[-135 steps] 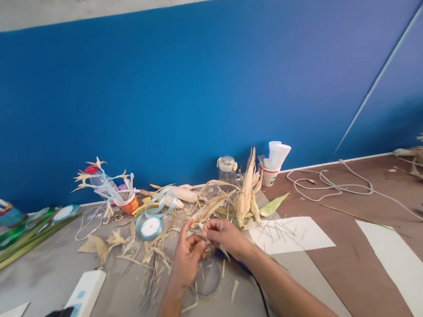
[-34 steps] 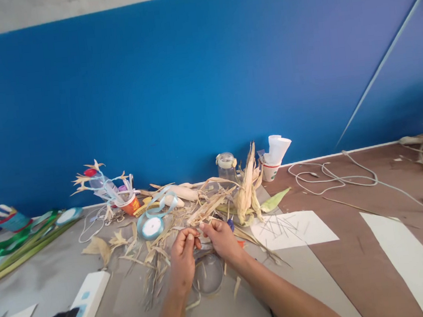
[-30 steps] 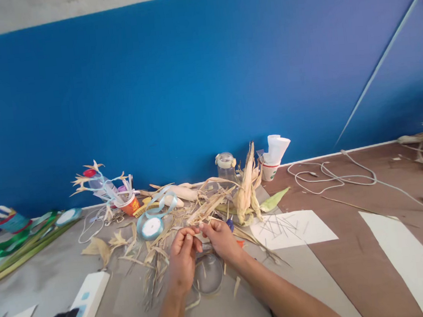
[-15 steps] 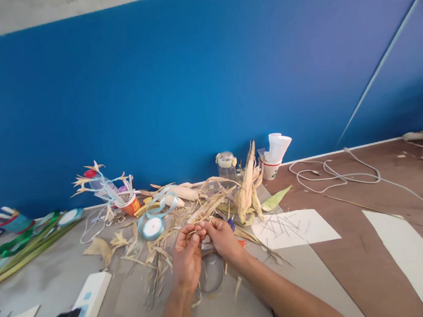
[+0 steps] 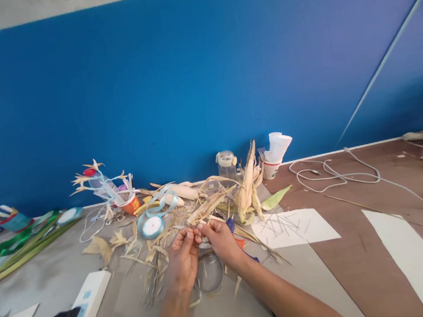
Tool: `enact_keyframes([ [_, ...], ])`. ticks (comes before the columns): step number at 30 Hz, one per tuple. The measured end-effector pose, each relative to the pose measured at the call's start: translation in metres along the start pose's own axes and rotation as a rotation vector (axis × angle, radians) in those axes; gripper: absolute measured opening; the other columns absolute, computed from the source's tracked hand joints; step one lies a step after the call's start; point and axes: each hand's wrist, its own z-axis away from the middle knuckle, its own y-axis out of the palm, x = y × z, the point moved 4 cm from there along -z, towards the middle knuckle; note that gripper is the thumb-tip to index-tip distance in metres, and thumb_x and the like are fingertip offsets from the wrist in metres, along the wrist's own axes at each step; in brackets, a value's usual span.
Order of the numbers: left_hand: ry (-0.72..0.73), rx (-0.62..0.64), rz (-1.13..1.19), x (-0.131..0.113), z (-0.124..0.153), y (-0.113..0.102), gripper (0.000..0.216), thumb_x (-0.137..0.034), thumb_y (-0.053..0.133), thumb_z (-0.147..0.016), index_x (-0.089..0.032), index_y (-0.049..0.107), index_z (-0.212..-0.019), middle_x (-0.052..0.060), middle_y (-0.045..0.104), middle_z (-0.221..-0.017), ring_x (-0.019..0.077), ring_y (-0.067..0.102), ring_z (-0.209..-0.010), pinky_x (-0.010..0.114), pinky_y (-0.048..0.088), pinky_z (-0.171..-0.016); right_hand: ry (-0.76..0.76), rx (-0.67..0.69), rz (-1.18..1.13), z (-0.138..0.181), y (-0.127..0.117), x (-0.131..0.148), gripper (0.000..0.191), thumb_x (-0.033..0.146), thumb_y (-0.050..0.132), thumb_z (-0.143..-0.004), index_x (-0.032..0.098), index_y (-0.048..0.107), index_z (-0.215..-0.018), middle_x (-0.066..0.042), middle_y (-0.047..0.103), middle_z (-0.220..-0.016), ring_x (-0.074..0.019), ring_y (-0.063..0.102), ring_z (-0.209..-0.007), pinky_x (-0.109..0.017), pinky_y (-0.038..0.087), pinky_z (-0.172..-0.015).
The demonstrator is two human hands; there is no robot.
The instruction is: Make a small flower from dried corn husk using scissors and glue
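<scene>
Your left hand point(image 5: 184, 257) and right hand point(image 5: 222, 239) are meeting above the table point(image 5: 129, 308), thumbs and forefingers pressing together at the tips. Between them you appear to be pinching a small piece, but your fingers are covering so much of it that its kind and outline are impossible to tell. It is sitting where the fingertips meet, in front of the dry corn husks point(image 5: 211, 206) and above the clear ring point(image 5: 222, 271) lying on the table.

If that piece is coming from the same husk, it is probably weighing almost nothing, feeling papery and dry, and offering more risk of splitting along its grain than of slipping. A fingertip pinch is suiting it: you are best gripping near a thicker or folded end, using the pads, and sparing any thin edge from hard squeezing or twisting.

The upright corn husk bundle point(image 5: 245, 190) is looking stiff and brittle towards its tips, so its gathered base is offering the safer hold. Beside your right hand, a blue-and-orange tool, apparently a glue gun point(image 5: 231, 224), is lying partly behind your wrist; if it is heated, its tip is calling for distance. The thin dark sticks point(image 5: 281, 224) on the white paper point(image 5: 319, 230) are looking light and easily rolled.
</scene>
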Motion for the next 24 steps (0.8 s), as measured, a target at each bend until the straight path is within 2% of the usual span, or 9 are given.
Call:
enact_keyframes([
  [2,0.035,-0.001,-0.135,-0.001,0.001,-0.002,0.017,-0.029,0.070,-0.068,-0.015,0.061,-0.072,-0.001,0.059,-0.066,0.0092,0.053,-0.059,0.022,0.044,-0.063,-0.014,-0.013,0.041,-0.001,-0.002,0.001,0.030,0.041,0.056,-0.070,0.018,0.045,-0.054,0.006,0.041,-0.049,-0.0085,0.034,-0.050,-0.022,0.030,-0.050],
  [7,0.167,-0.035,-0.638,-0.012,0.006,-0.004,0.023,-0.039,0.057,-0.076,-0.017,0.062,-0.080,0.000,0.061,-0.061,0.0154,0.057,-0.062,0.028,0.044,-0.067,-0.036,-0.055,0.180,-0.001,-0.006,0.001,0.029,0.039,0.052,-0.070,0.018,0.043,-0.052,0.005,0.037,-0.049,-0.0089,0.033,-0.052,-0.022,0.029,-0.050],
  [10,0.194,-0.054,-0.789,-0.017,0.007,-0.003,0.023,-0.040,0.052,-0.078,-0.018,0.061,-0.080,0.000,0.060,-0.058,0.0170,0.057,-0.060,0.029,0.044,-0.065,-0.064,-0.057,0.226,-0.001,-0.006,0.003,0.028,0.037,0.051,-0.071,0.018,0.043,-0.052,0.005,0.037,-0.050,-0.0094,0.034,-0.053,-0.022,0.030,-0.050],
  [17,0.094,0.117,-0.914,-0.001,0.001,-0.004,0.020,-0.033,0.048,-0.079,-0.018,0.060,-0.074,-0.001,0.057,-0.055,0.0156,0.054,-0.056,0.026,0.042,-0.059,-0.065,-0.052,0.283,-0.001,-0.009,0.005,0.029,0.036,0.049,-0.074,0.019,0.041,-0.052,0.005,0.037,-0.050,-0.0092,0.036,-0.052,-0.022,0.030,-0.050],
  [24,-0.008,0.166,-0.852,0.006,0.000,-0.006,0.022,-0.038,0.051,-0.078,-0.018,0.054,-0.069,-0.003,0.053,-0.054,0.0125,0.049,-0.050,0.024,0.038,-0.053,-0.051,0.000,0.320,-0.002,-0.010,0.002,0.029,0.033,0.050,-0.075,0.019,0.041,-0.052,0.005,0.044,-0.048,-0.0091,0.041,-0.049,-0.021,0.032,-0.049],
])
